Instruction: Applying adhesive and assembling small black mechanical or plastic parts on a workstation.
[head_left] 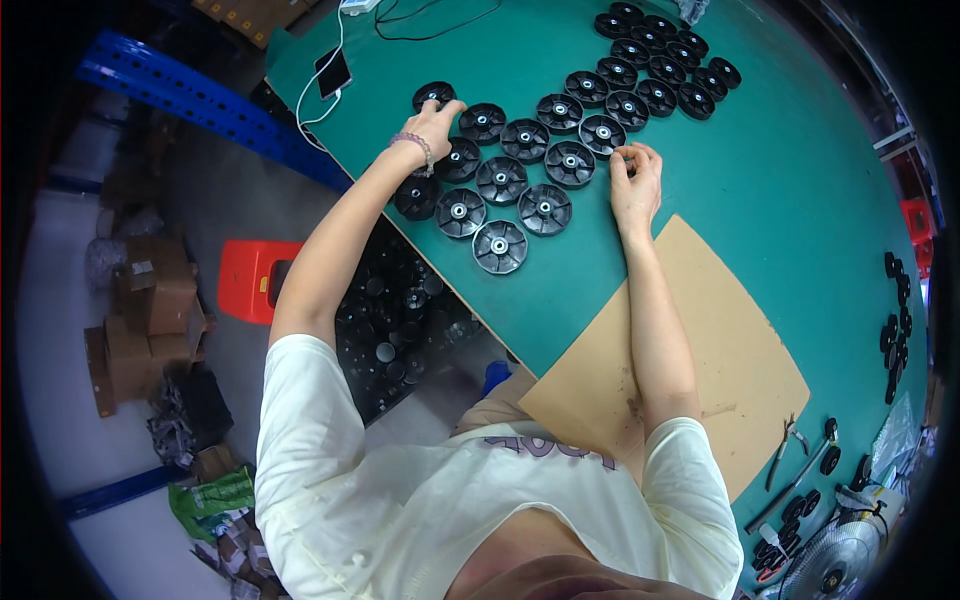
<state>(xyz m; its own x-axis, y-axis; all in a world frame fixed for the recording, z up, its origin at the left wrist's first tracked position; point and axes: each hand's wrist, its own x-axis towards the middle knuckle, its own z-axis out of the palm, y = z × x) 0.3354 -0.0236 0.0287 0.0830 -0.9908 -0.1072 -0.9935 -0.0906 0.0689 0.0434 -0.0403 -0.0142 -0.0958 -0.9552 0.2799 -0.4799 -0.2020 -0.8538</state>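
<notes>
Black spoked wheels lie flat in staggered rows on the green table top. My left hand (433,128), with a beaded bracelet at the wrist, reaches to the black wheel (433,89) at the far left of the group. Its fingertips are bent down at the hub of that wheel; anything pinched there is too small to make out. My right hand (638,185) is beside the right edge of another black wheel (602,133). The fingers are curled and pinched together, and what they hold is hidden. Nearest to me lies a wheel (499,247) with a pale metal hub.
A brown cardboard sheet (740,330) lies under my right forearm. More wheels (655,68) stand at the far right. A phone (333,73) with a white cable is at the back left. Below the left edge are a red stool (247,282) and a dark bin of parts (395,320). A fan (835,565) stands lower right.
</notes>
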